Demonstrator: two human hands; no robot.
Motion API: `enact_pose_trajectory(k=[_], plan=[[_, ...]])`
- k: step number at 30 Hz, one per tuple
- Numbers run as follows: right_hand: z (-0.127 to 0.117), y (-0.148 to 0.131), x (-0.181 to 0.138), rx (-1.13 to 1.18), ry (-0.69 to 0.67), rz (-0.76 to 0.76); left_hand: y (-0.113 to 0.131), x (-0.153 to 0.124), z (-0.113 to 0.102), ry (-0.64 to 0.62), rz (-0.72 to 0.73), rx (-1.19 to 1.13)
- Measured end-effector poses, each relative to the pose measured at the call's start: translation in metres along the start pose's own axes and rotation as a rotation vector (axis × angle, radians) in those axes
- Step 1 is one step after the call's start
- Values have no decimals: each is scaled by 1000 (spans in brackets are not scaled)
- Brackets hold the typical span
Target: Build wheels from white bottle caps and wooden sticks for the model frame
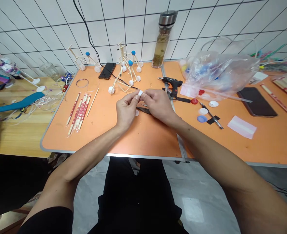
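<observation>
My left hand [127, 109] and my right hand [158, 102] meet over the middle of the orange table. Between their pinched fingertips is a small white piece [140, 93], perhaps a bottle cap; the fingers cover much of it. Beneath the hands lies a dark-handled tool [144, 110], partly hidden by my right hand. A white disc [137, 113] rests on the table beside my left hand. Just behind the hands stand wheeled stick models [131, 76] with blue and white caps. A black glue gun [173, 86] lies to the right of my right hand.
Wrapped chopsticks [81, 112] lie at left, near a phone [107, 71]. A glass bottle [161, 42] stands by the wall. At right are a plastic bag [219, 70], loose caps [202, 119], a pen-like knife [211, 116] and another phone [257, 102]. A black cable [87, 29] hangs down.
</observation>
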State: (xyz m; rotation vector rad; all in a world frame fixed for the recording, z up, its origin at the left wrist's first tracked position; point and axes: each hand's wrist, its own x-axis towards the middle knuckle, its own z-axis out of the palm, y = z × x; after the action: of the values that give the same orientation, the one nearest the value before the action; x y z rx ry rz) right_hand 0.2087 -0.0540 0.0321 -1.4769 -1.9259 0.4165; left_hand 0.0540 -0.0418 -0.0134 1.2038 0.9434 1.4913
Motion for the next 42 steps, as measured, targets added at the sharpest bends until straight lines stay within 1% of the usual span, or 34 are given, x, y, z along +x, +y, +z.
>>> enact_pose_trajectory(k=[1,2,3,5,7,8,9,10,12,14,15,16,17,18,20,22,23,25,27,30,34,36,39,42], plan=[[2,0,0,114,-2,22,0,-1,1,8,-1,-6],[3,1,0,166,1,33,-1,-1,2,10,-7,-12],[5,1,-1,139,13,31,-3,-1,2,12,-16,-17],[8,1,-3,-93,30,-5,-6,-1,3,23,-38,-21],[8,-1,-5,-347,1,-46,-8,-1,3,36,-57,-26],[7,-2,-5,-405,-10,-52,-8,-1,3,41,-63,-32],[6,-3,-4,-395,-8,-49,-8,-1,2,42,-66,-41],[5,-3,-3,-318,6,-37,-7,-1,2,35,-65,-50],[2,-2,1,-10,29,22,-3,-1,2,13,-48,-71],[1,0,6,364,-18,127,0,-2,2,-7,-26,-75],[0,1,7,500,-46,177,1,-2,2,-8,-20,-67],[0,2,7,565,-60,202,1,-2,3,-4,-18,-55],[1,1,7,552,-52,196,1,-3,4,4,-21,-41],[1,0,5,465,-24,159,0,-3,4,14,-26,-29],[3,-4,1,145,50,56,-2,-4,5,28,-34,-27],[5,-7,-2,-154,74,1,-2,-4,6,31,-32,-45],[5,-8,-4,-245,70,-8,-2,-3,5,27,-32,-54],[5,-6,-5,-306,59,-20,0,-2,4,4,-36,-62],[3,0,-4,-264,64,-43,5,2,1,-34,-45,-67],[-3,11,-2,-70,65,-86,12,10,-4,-96,-82,-105],[-13,23,0,228,-6,-114,19,22,-14,-175,-224,-181],[-15,26,1,286,-62,-108,21,26,-17,-213,-289,-195],[-17,28,1,309,-124,-85,24,29,-20,-300,-387,-192],[-18,26,1,332,-153,-68,27,29,-21,-368,-468,-202]])
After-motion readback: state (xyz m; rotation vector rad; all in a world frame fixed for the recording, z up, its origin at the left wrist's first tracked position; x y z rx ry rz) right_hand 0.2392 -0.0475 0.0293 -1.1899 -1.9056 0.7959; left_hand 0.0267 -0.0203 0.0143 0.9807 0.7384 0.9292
